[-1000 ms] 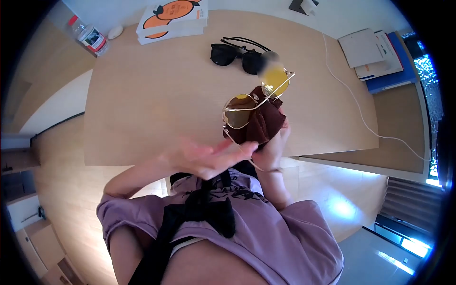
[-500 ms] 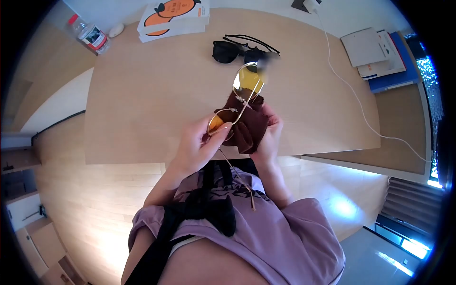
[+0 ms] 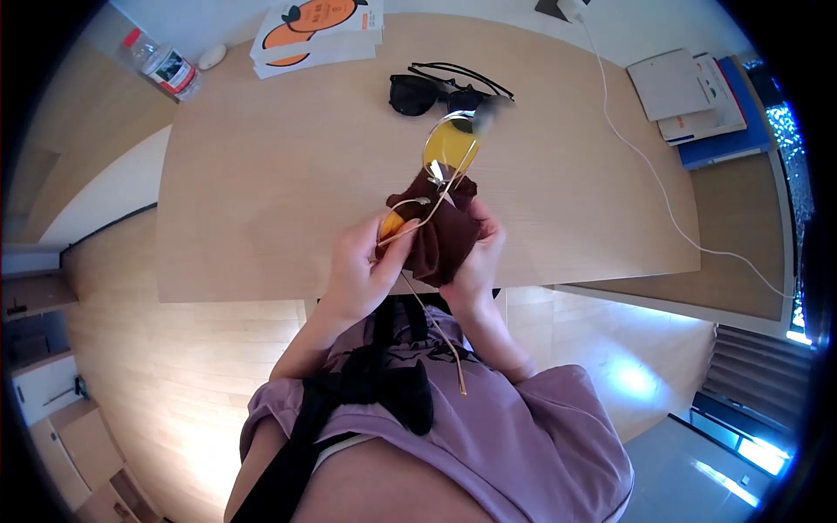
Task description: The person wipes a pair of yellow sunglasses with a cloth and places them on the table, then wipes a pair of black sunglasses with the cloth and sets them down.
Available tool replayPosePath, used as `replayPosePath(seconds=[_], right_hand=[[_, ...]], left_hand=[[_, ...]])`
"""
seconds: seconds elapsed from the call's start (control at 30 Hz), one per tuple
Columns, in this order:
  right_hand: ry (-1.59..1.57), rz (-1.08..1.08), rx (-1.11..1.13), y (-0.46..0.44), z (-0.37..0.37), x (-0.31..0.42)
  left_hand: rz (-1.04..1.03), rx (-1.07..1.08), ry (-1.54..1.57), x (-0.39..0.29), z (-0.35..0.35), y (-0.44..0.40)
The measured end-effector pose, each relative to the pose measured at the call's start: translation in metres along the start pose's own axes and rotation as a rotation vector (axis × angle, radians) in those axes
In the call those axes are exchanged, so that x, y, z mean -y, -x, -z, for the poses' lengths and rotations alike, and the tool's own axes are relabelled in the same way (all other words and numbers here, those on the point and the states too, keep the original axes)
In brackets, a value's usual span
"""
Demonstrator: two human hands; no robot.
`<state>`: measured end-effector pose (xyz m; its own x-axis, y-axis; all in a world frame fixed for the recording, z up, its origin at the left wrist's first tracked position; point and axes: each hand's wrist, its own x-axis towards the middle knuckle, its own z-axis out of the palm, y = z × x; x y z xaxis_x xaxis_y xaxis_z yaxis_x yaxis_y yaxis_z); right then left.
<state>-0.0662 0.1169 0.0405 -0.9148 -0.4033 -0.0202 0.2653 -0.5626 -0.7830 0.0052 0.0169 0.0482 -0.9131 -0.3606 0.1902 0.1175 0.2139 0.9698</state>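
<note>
A pair of yellow-lensed glasses [image 3: 452,146] with thin gold frames is held over the desk's near edge. My left hand [image 3: 366,266] pinches them at the lower lens, thumb on top. One temple arm hangs down toward my lap; the other crosses over the cloth. My right hand [image 3: 479,260] is closed on a dark brown cloth [image 3: 449,231], which is bunched against the glasses between both hands. Part of the lower lens is hidden by the cloth and my fingers. Beyond the upper lens, black sunglasses [image 3: 413,95] lie on the desk with their arms folded.
On the wooden desk [image 3: 261,192] stand white boxes with orange fruit prints [image 3: 344,45] at the back. A bottle with a red cap [image 3: 166,68] is at the back left. Papers and a blue folder [image 3: 725,150] lie at the right, beside a white cable [image 3: 649,187].
My right hand and the cloth have shifted slightly left and toward me. The glasses have tilted a little, and the upper lens has moved slightly left.
</note>
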Motion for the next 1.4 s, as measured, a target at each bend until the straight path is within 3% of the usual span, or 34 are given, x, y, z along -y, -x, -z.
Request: replayPosePath(seconds=[0.17, 0.33, 0.57, 0.73, 0.8, 0.87, 0.9, 0.97, 1.03, 1.07, 1.13, 1.17, 1.23, 1.4], right_hand=[[-0.005, 0.045, -0.044, -0.005, 0.0, 0.003], [0.108, 0.087, -0.092, -0.018, 0.004, 0.0], [-0.005, 0.011, -0.093, -0.024, -0.005, 0.001], [0.018, -0.077, -0.051, -0.014, -0.004, -0.012], [-0.019, -0.128, -0.035, -0.013, 0.002, -0.015], [-0.108, -0.059, -0.116, -0.015, 0.009, -0.018], [-0.233, -0.179, -0.208, -0.018, 0.018, -0.014], [-0.398, -0.225, -0.059, -0.031, 0.047, -0.016], [-1.011, -0.391, 0.118, -0.04, 0.063, -0.01], [-1.092, -0.403, 0.149, -0.042, 0.069, -0.007], [-0.978, -0.355, 0.091, -0.041, 0.069, -0.007], [-0.906, -0.341, 0.063, -0.038, 0.067, -0.009], [-0.803, -0.345, 0.031, -0.033, 0.063, -0.014], [-0.758, -0.462, 0.022, -0.025, 0.057, -0.033]], left_hand=[[-0.022, -0.006, 0.052, 0.0, -0.003, 0.002], [0.086, -0.029, 0.155, 0.006, -0.009, 0.006], [0.131, 0.042, 0.118, 0.01, 0.001, 0.003], [0.063, -0.201, 0.197, 0.011, -0.008, -0.004], [0.045, -0.202, 0.164, 0.013, -0.006, -0.006], [0.027, -0.206, 0.127, 0.013, -0.001, -0.006], [-0.023, -0.229, 0.057, 0.012, 0.002, -0.006], [-0.073, -0.26, -0.019, 0.011, 0.012, -0.005], [-0.028, -0.27, -0.13, 0.012, 0.027, -0.007], [-0.028, -0.274, -0.13, 0.008, 0.033, -0.009], [-0.358, -0.351, -0.664, -0.002, 0.044, -0.02], [-0.357, -0.356, -0.667, -0.002, 0.05, -0.025], [-0.669, -0.416, -0.922, -0.002, 0.058, -0.035], [-0.823, -0.384, -1.014, -0.012, 0.066, -0.042]])
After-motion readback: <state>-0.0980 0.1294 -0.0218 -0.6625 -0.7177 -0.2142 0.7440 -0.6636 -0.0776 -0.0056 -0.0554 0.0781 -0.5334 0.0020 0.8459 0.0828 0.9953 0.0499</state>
